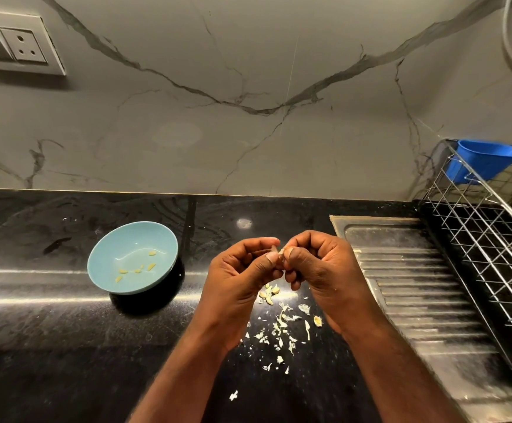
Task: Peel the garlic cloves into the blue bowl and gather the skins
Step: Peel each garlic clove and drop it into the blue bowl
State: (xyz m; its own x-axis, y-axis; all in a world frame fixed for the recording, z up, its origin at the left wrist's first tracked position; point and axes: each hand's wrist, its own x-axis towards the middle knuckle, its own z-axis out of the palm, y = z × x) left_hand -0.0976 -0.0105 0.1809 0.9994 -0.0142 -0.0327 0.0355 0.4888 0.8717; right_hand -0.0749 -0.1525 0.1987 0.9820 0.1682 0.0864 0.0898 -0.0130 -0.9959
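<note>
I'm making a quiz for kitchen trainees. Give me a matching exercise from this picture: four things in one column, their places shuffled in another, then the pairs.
1. peeled cloves
2. clove being peeled
3. skins
4. blue cup

A. scattered on the black counter
B. hung on the wire rack
C. in the blue bowl
D. pinched between left hand and right hand

Pairs: 1-C, 2-D, 3-A, 4-B

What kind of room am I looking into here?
Most likely a home kitchen: a steel sink drainboard set in the black countertop, with a wire dish rack beside it.
</note>
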